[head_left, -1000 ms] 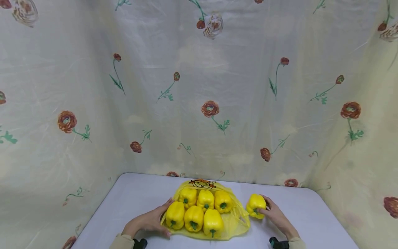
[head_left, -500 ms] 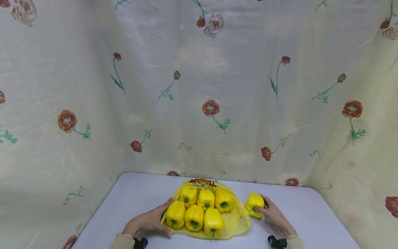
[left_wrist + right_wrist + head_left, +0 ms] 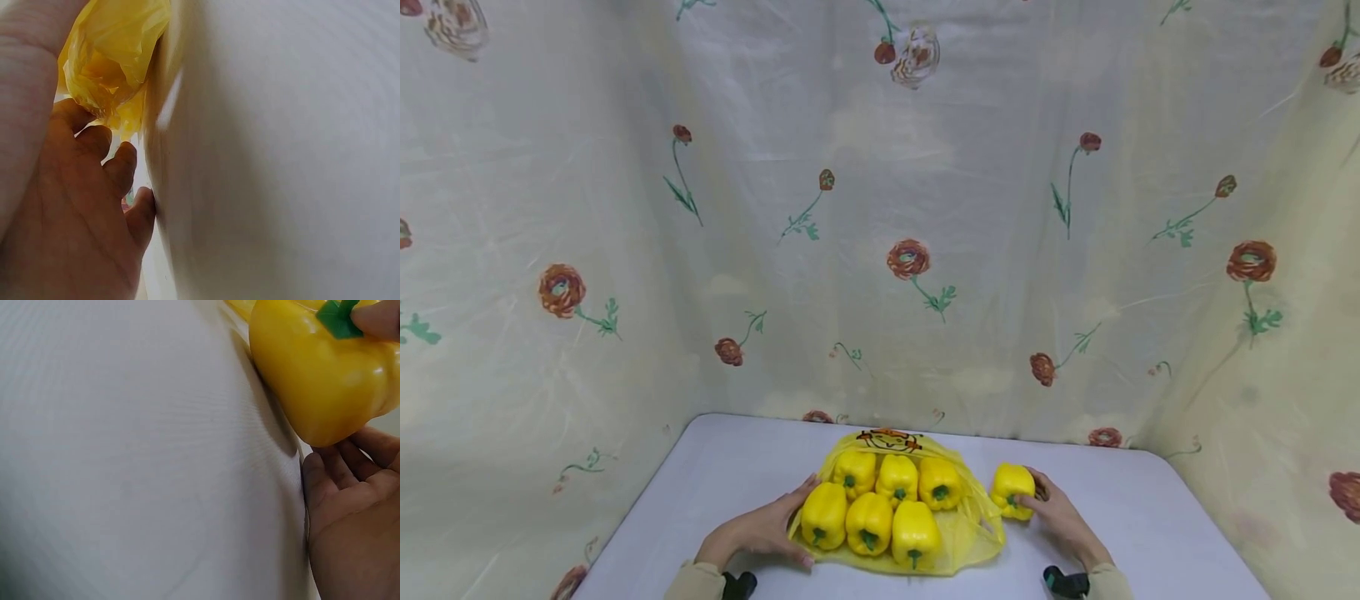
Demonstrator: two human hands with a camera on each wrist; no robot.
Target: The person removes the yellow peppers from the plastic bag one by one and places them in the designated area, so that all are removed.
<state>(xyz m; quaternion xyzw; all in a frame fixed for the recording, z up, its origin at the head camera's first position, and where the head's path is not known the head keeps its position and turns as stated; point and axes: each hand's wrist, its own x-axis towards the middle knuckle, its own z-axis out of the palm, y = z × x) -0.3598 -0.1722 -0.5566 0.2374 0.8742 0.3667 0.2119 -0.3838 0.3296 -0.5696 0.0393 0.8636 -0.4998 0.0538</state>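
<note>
A thin yellow plastic bag (image 3: 966,543) with a printed cartoon face lies flat on the white table, several yellow bell peppers (image 3: 869,523) showing in two rows within its outline. At the bag's left edge rests my left hand (image 3: 762,527), thumb toward the front and fingers toward the back. In the left wrist view, its loosely bent fingertips touch the crumpled bag (image 3: 112,56). To the right of the bag, my right hand (image 3: 1060,512) grips a single yellow bell pepper (image 3: 1011,490). The right wrist view shows the thumb at this pepper's green stem (image 3: 337,320) and fingers behind it.
The white table (image 3: 730,458) has rounded far corners. Behind and on both sides hangs a pale curtain (image 3: 865,333) printed with flowers. A black band (image 3: 1066,582) sits on the right wrist, near a beige sleeve.
My right hand and the bell pepper in it have shifted slightly left, closer to the bag. The left hand and the peppers at the bag stay in place.
</note>
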